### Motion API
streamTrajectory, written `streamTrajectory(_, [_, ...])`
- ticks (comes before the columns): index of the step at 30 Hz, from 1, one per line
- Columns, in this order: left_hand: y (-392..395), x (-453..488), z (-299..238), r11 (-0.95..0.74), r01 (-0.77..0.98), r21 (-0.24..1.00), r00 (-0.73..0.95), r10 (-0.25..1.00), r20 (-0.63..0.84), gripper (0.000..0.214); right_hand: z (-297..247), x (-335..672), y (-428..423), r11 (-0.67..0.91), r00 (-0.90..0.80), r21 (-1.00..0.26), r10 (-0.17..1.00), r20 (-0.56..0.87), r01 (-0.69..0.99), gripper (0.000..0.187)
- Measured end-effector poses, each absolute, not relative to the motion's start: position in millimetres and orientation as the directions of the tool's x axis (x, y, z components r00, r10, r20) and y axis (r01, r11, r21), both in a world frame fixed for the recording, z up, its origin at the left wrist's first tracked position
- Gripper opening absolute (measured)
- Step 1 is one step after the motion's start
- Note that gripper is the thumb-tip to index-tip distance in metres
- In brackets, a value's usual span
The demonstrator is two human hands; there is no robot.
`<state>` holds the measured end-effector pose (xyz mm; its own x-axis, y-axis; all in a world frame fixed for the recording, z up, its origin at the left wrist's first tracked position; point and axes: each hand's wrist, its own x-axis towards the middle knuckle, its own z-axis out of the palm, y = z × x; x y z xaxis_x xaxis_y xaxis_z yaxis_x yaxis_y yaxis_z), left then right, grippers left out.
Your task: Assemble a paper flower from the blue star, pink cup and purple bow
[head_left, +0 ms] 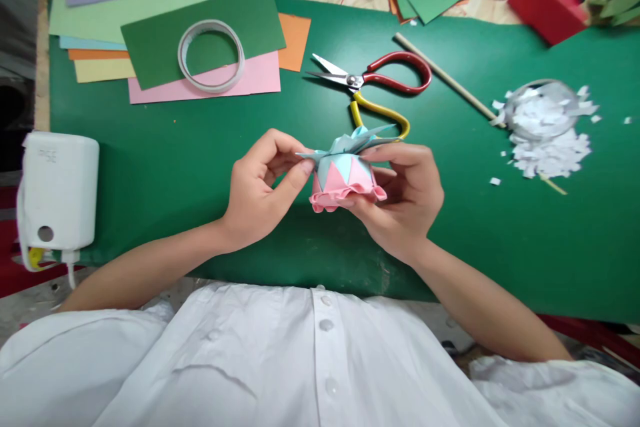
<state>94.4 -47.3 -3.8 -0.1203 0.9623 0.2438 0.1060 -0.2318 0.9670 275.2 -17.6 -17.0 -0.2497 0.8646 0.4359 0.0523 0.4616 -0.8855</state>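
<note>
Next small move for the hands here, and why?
Probably have the left hand gently shape the blue petal at its fingertips: thumb and finger are right there, while the right hand supports the pink-and-blue paper piece from the opposite side.

Craft workspace, shown by scissors (pixel 356 82), tape (pixel 239 73), coloured paper (pixel 165 53).

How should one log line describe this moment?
left hand: pinches pink-and-blue paper flower; right hand: holds it; scissors: open, beyond

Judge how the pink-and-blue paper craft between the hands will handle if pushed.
The paper craft is probably light, apparently thin folded paper. Its ruffled pink rim would likely crush easily; its flared blue points should bend.
</note>
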Motion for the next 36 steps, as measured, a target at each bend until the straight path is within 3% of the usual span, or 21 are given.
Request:
streamTrajectory(8, [-48.0, 94.3, -2.6, -0.172, 0.117, 0.978, -0.115, 0.976, 0.186, 0.019, -18.3, 274.3, -17.8, 0.480, -0.240, -0.876, 0.858, 0.454, 0.057, 0.045])
streamTrajectory(17, [-47.6, 94.1, -4.1, -0.202, 0.074, 0.977, -0.104, 0.972, 0.209, 0.012, -20.1, 276.4, -17.8, 0.512, -0.234, -0.856, 0.843, 0.484, 0.074, 0.047])
streamTrajectory(26, [-46.4, 91.5, -5.4, -0.167, 0.106, 0.980, -0.073, 0.982, 0.175, 0.023, -19.3, 276.6, -18.2, 0.527, -0.223, -0.839, 0.841, 0.492, 0.135, 0.042])
streamTrajectory(36, [-46.4, 93.7, -4.2, -0.219, 0.070, 0.973, -0.097, 0.969, 0.226, 0.017, -19.2, 274.7, -17.0, 0.527, -0.205, -0.842, 0.842, 0.499, 0.115, 0.043])
